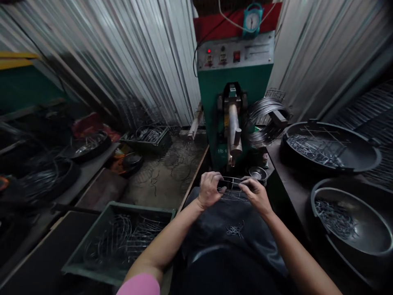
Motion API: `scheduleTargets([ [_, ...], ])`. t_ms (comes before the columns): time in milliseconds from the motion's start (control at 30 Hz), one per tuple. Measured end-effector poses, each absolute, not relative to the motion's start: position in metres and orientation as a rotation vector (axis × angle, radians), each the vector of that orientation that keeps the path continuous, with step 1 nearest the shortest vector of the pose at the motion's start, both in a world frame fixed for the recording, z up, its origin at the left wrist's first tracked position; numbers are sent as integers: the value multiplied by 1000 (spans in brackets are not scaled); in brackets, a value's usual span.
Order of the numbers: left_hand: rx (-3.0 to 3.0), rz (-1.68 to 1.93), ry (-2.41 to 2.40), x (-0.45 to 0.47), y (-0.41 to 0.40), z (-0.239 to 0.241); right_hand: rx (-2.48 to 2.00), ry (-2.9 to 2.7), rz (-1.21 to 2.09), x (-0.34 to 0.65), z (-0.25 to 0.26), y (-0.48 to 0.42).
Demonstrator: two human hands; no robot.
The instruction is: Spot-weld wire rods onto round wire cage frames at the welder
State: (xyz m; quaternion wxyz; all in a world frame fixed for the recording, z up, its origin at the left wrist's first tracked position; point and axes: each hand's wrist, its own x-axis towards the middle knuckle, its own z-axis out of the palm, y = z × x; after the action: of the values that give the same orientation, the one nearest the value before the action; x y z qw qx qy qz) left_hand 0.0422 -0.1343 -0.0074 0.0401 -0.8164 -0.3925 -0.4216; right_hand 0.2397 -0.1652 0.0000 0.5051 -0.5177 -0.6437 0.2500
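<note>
Between my two hands is a wire rack (pixel 232 181) of thin metal rods, held level just below and in front of the welding machine's lower tip. My left hand (pixel 211 189) has its fingers curled around the rack's left end. At the right end, my right hand (pixel 254 194) pinches the wire between thumb and fingers. Above them juts the green machine's (pixel 236 78) thick metal arm (pixel 233 127). A small pile of short wire pieces (pixel 235 230) lies on the dark apron (pixel 211 229) across my lap.
To the left stands a green crate (pixel 118 276) of bent wire frames; another crate (pixel 147 141) sits farther back. On the right are a large pan (pixel 362 157) with wire parts and a bowl (pixel 368 229) of short pieces. A wire coil (pixel 265 119) hangs beside the machine.
</note>
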Motion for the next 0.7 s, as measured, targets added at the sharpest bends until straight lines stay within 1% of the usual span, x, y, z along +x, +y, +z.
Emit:
scheduleTargets([
  [100,-2497,-1270,-1263,41,-122,-13,-1276,-1570,570,235,1,-153],
  [267,-2404,-1376,-1244,27,-108,-34,-1285,-1686,291,207,8,-144],
  [333,-2404,-1411,-1214,18,-103,-40,-1291,-1738,226,196,9,-142],
  [500,-2429,-1390,-1193,5,-101,-49,-1341,-1803,236,182,5,-141],
  [700,-2357,-1448,-1223,13,-106,-55,-1320,-1844,256,189,8,-141],
])
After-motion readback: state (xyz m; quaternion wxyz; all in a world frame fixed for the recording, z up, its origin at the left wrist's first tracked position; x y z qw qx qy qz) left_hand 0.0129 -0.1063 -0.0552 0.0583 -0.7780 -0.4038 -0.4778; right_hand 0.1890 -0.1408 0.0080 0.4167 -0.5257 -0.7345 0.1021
